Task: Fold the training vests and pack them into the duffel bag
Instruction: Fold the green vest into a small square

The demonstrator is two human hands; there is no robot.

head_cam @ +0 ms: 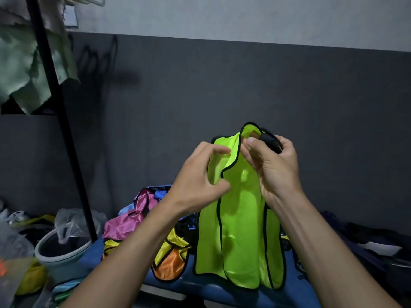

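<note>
A neon green training vest (240,232) with black trim hangs in the air in front of me, held up by both hands. My left hand (198,181) pinches its left shoulder strap between thumb and fingers. My right hand (273,167) grips the right shoulder strap near the top and also holds a small black object. Below, on a blue surface (200,287), lies a pile of other vests: pink (126,223), yellow (171,245), orange (169,266) and light blue (160,193). I cannot make out the duffel bag for certain.
A black pole (60,121) slants up at the left with pale green cloth (24,63) hanging beside it. A grey bucket (60,254) holding a clear plastic bag stands at lower left. Dark clothing (367,241) lies at the right. A dark grey wall stands behind.
</note>
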